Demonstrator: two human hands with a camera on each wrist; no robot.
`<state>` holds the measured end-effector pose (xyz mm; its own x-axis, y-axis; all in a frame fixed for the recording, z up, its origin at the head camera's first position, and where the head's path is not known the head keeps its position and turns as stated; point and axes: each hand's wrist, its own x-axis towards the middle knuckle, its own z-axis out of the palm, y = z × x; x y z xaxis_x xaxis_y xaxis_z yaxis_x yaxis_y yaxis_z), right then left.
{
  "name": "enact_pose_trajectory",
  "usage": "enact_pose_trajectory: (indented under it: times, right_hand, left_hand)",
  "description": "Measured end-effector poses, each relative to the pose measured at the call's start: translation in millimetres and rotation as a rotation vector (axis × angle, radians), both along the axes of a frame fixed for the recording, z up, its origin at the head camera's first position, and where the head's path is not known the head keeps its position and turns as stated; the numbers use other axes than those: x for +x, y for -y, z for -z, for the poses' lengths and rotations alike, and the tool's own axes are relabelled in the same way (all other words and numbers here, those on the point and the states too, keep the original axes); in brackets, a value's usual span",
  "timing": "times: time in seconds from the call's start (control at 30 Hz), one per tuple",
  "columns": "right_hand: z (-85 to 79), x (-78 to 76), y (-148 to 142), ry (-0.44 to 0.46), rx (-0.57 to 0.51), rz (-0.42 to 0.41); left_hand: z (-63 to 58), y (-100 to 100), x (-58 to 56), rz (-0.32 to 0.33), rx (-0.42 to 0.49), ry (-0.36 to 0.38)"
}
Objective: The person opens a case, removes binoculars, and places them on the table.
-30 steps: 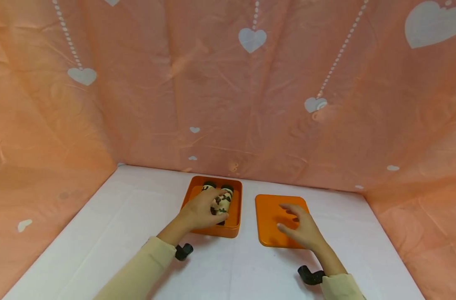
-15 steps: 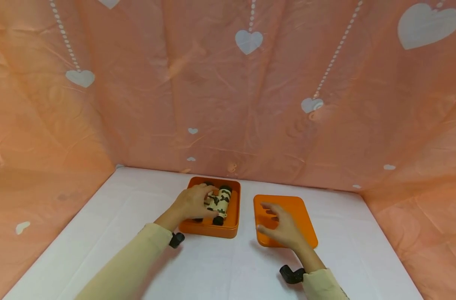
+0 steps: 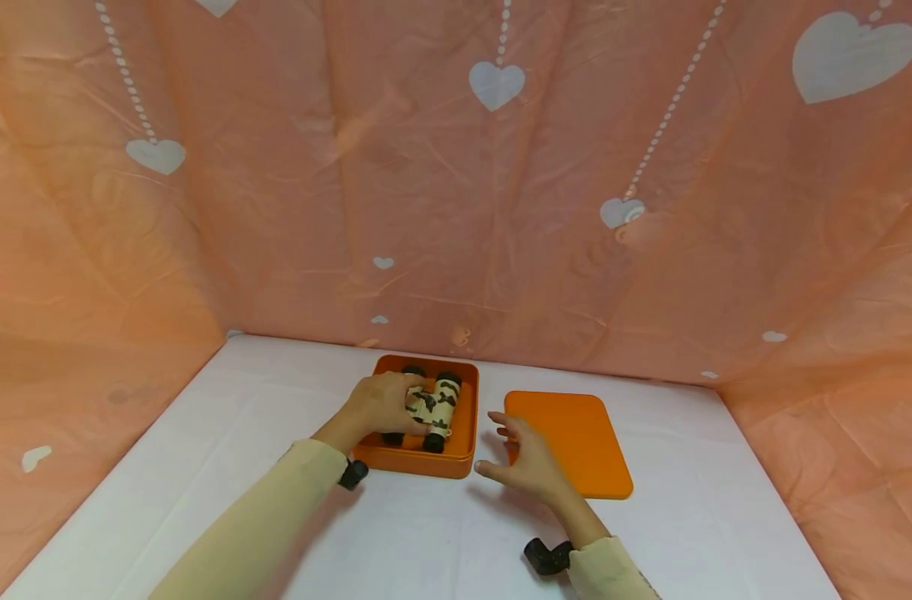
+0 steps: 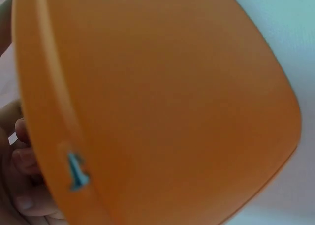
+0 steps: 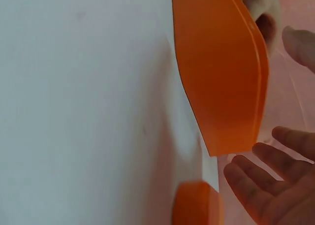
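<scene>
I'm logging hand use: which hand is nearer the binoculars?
Left. The left hand grips the binoculars in the box; the right hand hangs apart from them, to the right of the box.

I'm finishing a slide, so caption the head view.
Left hand gripping camouflage binoculars in an orange box, right hand near the orange lid.

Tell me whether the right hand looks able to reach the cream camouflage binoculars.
Probably yes: the binoculars lie in an open orange rectangular box, right barrel uncovered. The left hand holds the other side; the right hand need only clear the box wall.
</scene>
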<state>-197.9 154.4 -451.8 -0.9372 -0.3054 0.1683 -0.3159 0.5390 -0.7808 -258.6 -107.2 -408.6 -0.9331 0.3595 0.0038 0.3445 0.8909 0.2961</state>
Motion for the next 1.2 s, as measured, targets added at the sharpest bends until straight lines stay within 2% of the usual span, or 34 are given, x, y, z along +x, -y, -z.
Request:
enact_pose_trajectory:
  times: [0.4, 0.93, 1.2]
  right_hand:
    - [9.5, -7.7, 16.2, 0.045, -0.042, -0.035]
    - [11.0, -11.4, 23.3, 0.044, -0.06, -0.019]
    - [8.8, -12.2, 26.9, 0.06, -0.076, -0.033]
  left_hand:
    - [3.0, 0.5, -5.0, 0.002, -0.006, 0.011]
    - [6.1, 0.9, -8.3, -0.003, -0.009, 0.02]
    - [10.9, 2.4, -12.2, -0.016, -0.007, 0.053]
